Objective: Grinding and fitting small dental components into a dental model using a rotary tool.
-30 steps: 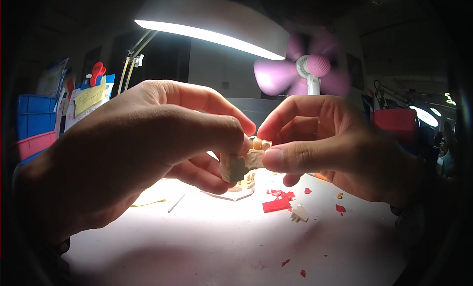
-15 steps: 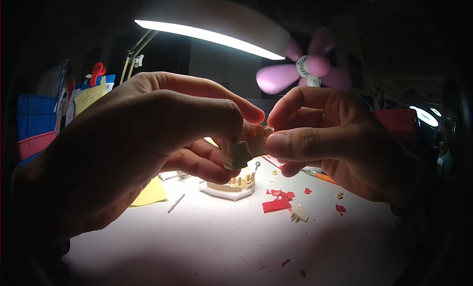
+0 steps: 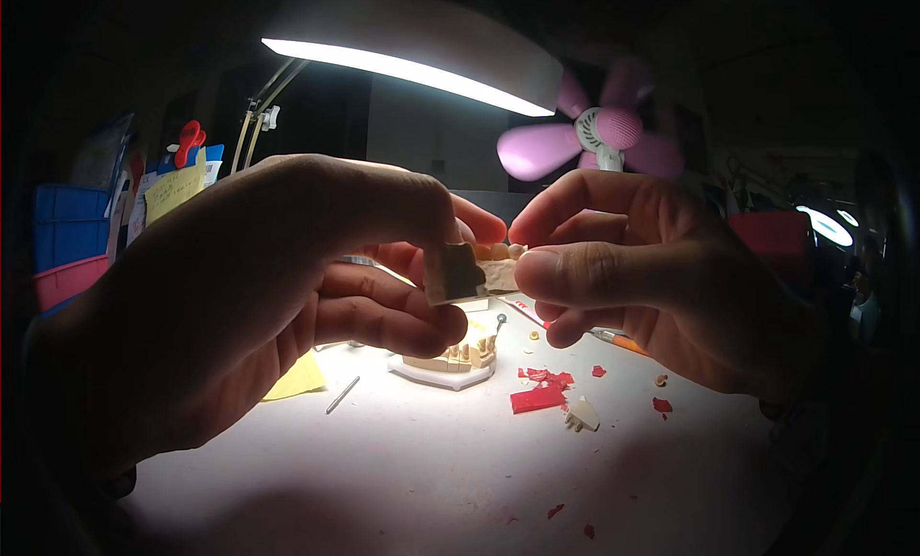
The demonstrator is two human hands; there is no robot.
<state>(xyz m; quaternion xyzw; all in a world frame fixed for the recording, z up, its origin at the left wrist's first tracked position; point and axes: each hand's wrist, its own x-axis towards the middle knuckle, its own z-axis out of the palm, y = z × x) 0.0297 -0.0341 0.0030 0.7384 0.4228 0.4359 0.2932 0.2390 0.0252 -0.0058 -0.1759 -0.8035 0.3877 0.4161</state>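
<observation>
Dental cast piece (image 3: pixel 450 272) sat between your fingers: left hand (image 3: pixel 278 240) clamped on its blocky end, right hand (image 3: pixel 661 278) pinching its right edge. Open air separated your fingertips from tabletop (image 3: pixel 431 460) below.

Left hand (image 3: pixel 316 259) and right hand (image 3: pixel 623 259) grip opposite ends of a beige dental piece (image 3: pixel 448 276) (tooth-shaped units (image 3: pixel 497 253) along its top) above the table (image 3: pixel 402 479). A toothed model (image 3: pixel 446 363) stands left of a red block (image 3: pixel 539 400).

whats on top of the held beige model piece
A short row of tooth shapes runs along the beige model piece. The left hand and right hand cover parts of it; what's under them can't be seen.
</observation>
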